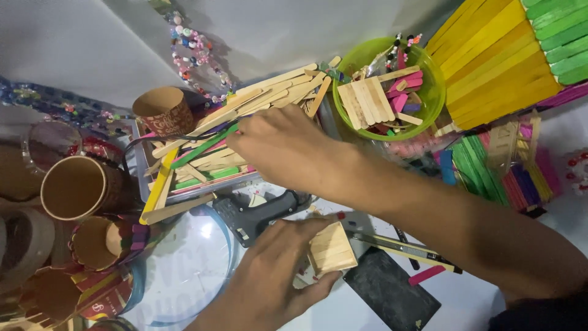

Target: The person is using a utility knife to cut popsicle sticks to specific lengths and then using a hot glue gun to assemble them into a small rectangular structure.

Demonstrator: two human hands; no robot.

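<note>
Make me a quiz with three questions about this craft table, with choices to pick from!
1. Where do the loose craft sticks lie?
A. in a tray beside the glue gun
B. inside the paper cup
C. on the floor

2. What colour is the bowl?
A. red
B. green
C. black

3. What is the left hand doing?
A. resting flat and empty
B. gripping the glue gun
C. holding a small wooden stick panel

Answers: 1 A, the right hand reaches into that tray above the glue gun. 2 B, its rim is bright green. 3 C, the fingers wrap the stick panel.
</note>
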